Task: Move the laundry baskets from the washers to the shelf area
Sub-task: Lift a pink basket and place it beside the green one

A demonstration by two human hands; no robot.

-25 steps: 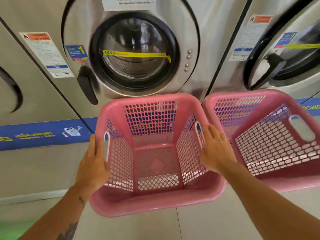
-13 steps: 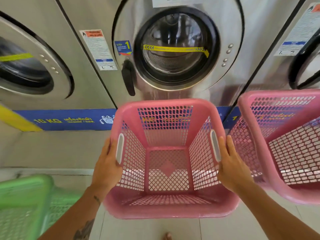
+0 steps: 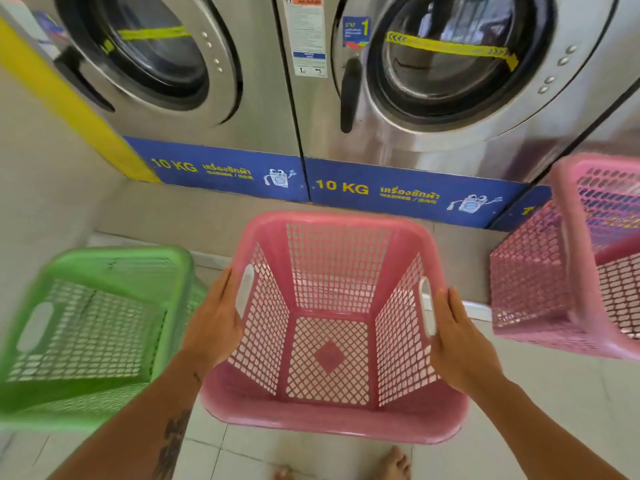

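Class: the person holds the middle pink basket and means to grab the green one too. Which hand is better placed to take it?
Left. The left hand grips the pink basket on the side nearest the green basket; the right hand is on the far side.

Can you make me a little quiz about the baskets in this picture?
1. True or false: the green basket sits on the person's left.
2. How many pink baskets show? A) one B) two C) three
3. Fill in: the blue strip under the washers says "10 ___".

Key:
1. True.
2. B: the middle pink basket, with the left hand and right hand on its sides, and another pink basket at the right edge.
3. KG.
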